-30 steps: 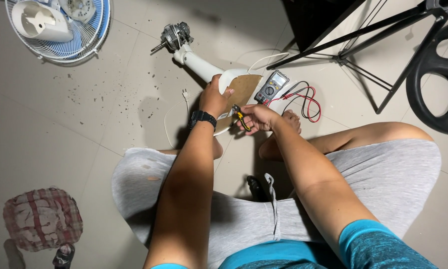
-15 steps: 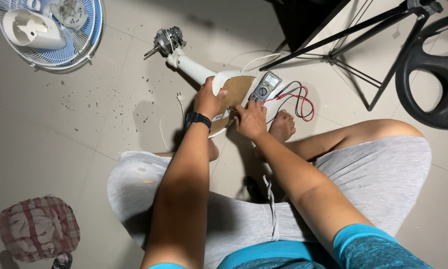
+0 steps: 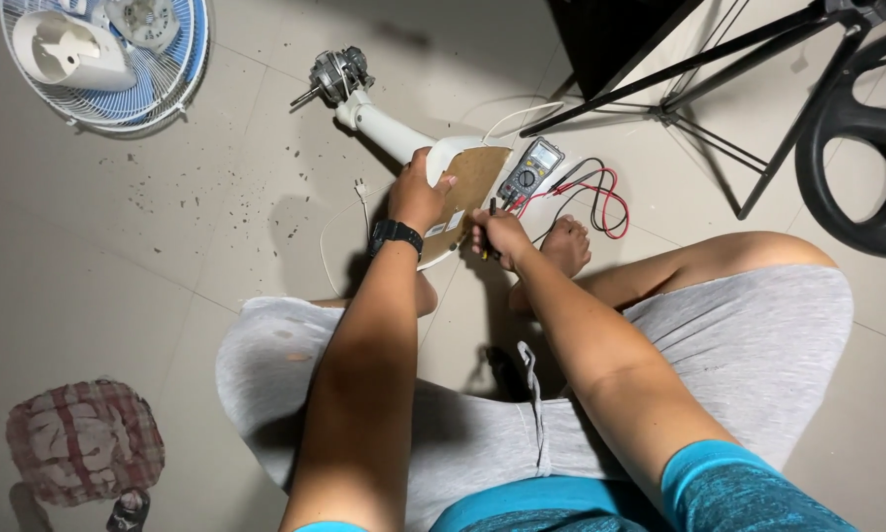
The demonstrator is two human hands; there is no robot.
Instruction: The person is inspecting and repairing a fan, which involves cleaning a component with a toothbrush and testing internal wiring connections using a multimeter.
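Your left hand (image 3: 418, 194) is closed on the fan base (image 3: 462, 192), w/ thumb on its brown underside. Your right hand (image 3: 500, 234) grips a screwdriver (image 3: 489, 225) at the base's near right edge. Meter (image 3: 530, 169) lies just right of the base. Open floor (image 3: 147, 246) to the left; tripod (image 3: 719, 69) far right.

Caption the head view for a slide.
Seated person's left hand steadies a fan base while right hand works a screwdriver.

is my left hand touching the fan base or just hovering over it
Touching. The head view shows the left hand gripping the edge of the upturned fan base, fingers wrapped over its rim with no gap visible.
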